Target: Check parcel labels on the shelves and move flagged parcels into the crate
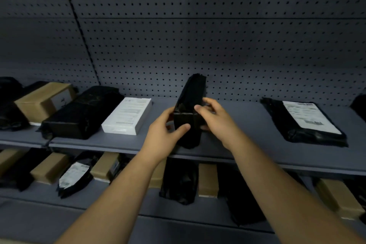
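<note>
Black parcel (193,103) tipped up on edge on the upper shelf (237,125), both our hands clamped on its near end

Our left hand (168,128) wraps the left side with the thumb across the front. Our right hand (213,119) grips the right side, so the hands sit close together. We see no label on the faces turned our way, so we'd roll it slowly and support it from below, since the wrap looks slack. The crate isn't in view, so we can't say what's in it. A white box (126,114) and a labelled black bag (309,121) lie flat on either side, and the lower shelf (45,194) holds brown boxes and more black bags.
</note>
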Available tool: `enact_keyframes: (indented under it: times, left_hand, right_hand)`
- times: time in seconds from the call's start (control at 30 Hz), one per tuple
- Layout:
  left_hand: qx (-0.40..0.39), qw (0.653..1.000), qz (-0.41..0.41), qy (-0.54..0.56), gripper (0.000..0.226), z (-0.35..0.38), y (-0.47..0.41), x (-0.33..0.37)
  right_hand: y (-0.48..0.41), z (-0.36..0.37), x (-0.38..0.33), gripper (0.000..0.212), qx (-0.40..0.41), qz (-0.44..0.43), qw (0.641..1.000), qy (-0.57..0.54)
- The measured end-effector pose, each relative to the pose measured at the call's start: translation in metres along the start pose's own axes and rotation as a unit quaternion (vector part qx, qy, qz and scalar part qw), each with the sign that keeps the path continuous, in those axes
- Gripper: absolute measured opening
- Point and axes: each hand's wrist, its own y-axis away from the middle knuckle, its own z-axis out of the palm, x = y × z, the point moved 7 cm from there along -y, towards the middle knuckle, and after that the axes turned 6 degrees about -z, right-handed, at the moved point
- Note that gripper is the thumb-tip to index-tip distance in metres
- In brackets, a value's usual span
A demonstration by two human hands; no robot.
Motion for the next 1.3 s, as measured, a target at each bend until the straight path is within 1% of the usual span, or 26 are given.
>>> enact_keyframes:
  times: [0.07,0.2,0.3,0.37,0.43,0.5,0.53,0.6,0.67,0.77,0.83,0.93,1.1,1.17,1.3]
  left_hand:
    - [0.009,1.000,0.010,-0.008,0.048,0.000,0.000,0.005]
    - [-0.001,0.997,0.036,-0.071,0.045,0.007,-0.011,0.014]
    - [-0.034,0.991,0.066,-0.110,0.043,0.025,-0.019,0.023]
    - [-0.058,0.985,0.077,-0.140,0.043,0.041,-0.022,0.027]
    - [-0.084,0.976,0.084,-0.182,0.044,0.059,-0.023,0.028]
    - [-0.107,0.966,0.097,-0.213,0.045,0.072,-0.022,0.028]
    - [-0.107,0.965,0.103,-0.217,0.045,0.075,-0.022,0.028]
    - [-0.090,0.969,0.104,-0.207,0.046,0.073,-0.023,0.027]
    - [-0.064,0.976,0.089,-0.187,0.049,0.063,-0.024,0.024]
    - [-0.041,0.982,0.031,-0.182,0.058,0.050,-0.028,0.013]
    - [-0.053,0.982,-0.019,-0.182,0.061,0.047,-0.029,0.006]
    - [-0.087,0.984,-0.070,-0.141,0.048,0.049,-0.029,0.003]
    - [-0.098,0.990,-0.072,-0.074,0.034,0.052,-0.026,0.009]
    - [-0.085,0.992,-0.070,-0.062,0.040,0.050,-0.024,0.009]
    - [-0.060,0.996,-0.044,-0.039,0.063,0.047,-0.019,0.010]
  right_hand:
    - [-0.004,0.003,0.007,0.048,-0.011,0.019,0.998,-0.051]
    - [-0.011,-0.006,0.027,0.038,-0.025,0.065,0.982,-0.174]
    - [-0.012,-0.033,0.040,0.032,0.012,0.083,0.980,-0.182]
    - [-0.008,-0.048,0.048,0.035,0.015,0.098,0.984,-0.149]
    - [-0.004,-0.061,0.051,0.043,-0.007,0.099,0.994,-0.054]
    - [-0.001,-0.069,0.048,0.039,-0.017,0.069,0.996,0.047]
    - [-0.001,-0.072,0.047,0.037,-0.018,0.051,0.996,0.078]
    - [-0.001,-0.074,0.047,0.037,-0.022,0.032,0.993,0.108]
    - [0.000,-0.075,0.048,0.038,-0.025,0.029,0.993,0.116]
    - [0.001,-0.075,0.049,0.037,-0.038,0.036,0.993,0.108]
    - [0.003,-0.075,0.048,0.037,-0.052,0.044,0.993,0.101]
    - [0.003,-0.072,0.050,0.037,-0.063,0.049,0.993,0.088]
    - [0.007,-0.070,0.048,0.037,-0.054,0.046,0.994,0.078]
    - [0.010,-0.069,0.048,0.036,-0.051,0.034,0.996,0.062]
    - [0.016,-0.071,0.044,0.035,-0.042,-0.004,0.998,0.038]
